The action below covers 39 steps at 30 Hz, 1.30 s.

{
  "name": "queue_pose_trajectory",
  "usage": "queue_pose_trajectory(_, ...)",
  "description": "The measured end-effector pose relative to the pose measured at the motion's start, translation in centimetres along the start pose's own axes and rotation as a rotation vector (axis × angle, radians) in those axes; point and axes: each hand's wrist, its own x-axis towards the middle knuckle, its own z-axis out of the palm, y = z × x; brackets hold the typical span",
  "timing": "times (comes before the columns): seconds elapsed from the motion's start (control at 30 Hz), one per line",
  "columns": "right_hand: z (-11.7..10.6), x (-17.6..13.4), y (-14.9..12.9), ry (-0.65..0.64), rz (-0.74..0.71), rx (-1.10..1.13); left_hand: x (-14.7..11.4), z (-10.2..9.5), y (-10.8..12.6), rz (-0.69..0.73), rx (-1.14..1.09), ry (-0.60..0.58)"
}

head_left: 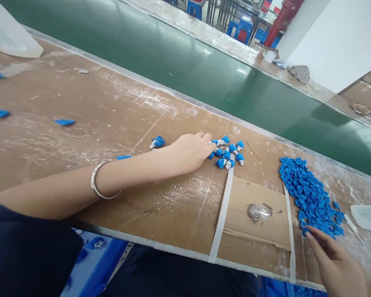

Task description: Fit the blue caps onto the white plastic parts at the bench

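My left hand [191,153] reaches across the table to a cluster of small blue-and-white pieces [226,155]. Its fingers are bent and close together at the cluster's near side; the fingertips, and whatever they hold, are hidden. One more blue-and-white piece [157,142] lies beyond my left forearm. At lower right, my right hand [336,255] pinches a small blue piece [304,227] between thumb and forefinger. That hand is at the near edge of a heap of small blue pieces [311,192]. A small clear round dish [259,212] sits on a cardboard patch [253,192] between the hands.
A green conveyor belt [173,62] runs behind the brown table [111,99]. Several blue pieces [64,122] lie scattered at left, near a white plastic container [12,33]. At right are a thin white tool [354,229] and a translucent container [369,216]. White tape strips [222,210] cross the table.
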Motion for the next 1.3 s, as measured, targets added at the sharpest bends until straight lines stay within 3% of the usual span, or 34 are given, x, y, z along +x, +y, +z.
queue_pose_trajectory(0.1,0.8,-1.8,-1.1,-0.018,0.074,0.154,0.2,0.3,-0.1,0.029,0.027,-0.01)
queue_pose_trajectory(0.17,1.3,-2.3,-1.6,0.031,0.032,0.209,0.4,0.5,-0.1,0.051,0.058,-0.027)
queue_pose_trajectory(0.47,1.1,-2.7,-1.0,0.094,0.011,0.162,0.6,2.1,0.3,0.213,-0.033,-0.071)
queue_pose_trajectory(0.53,0.8,-3.0,-1.1,0.129,-0.073,0.152,0.5,2.1,0.4,0.19,-0.06,-0.059)
queue_pose_trajectory(0.7,0.6,-3.5,-0.9,0.19,-0.458,-0.025,0.6,2.4,0.6,0.163,-0.129,-0.022)
queue_pose_trajectory(0.8,1.1,-3.5,-0.7,0.208,-0.532,-0.159,0.7,2.6,0.9,0.167,-0.124,-0.046)
queue_pose_trajectory(1.03,1.5,-3.0,-0.9,0.11,-0.371,-0.082,0.6,2.8,1.0,0.177,-0.165,-0.03)
queue_pose_trajectory(1.3,1.9,-3.2,0.2,0.052,-0.028,0.077,0.7,3.1,1.0,0.223,-0.106,-0.006)
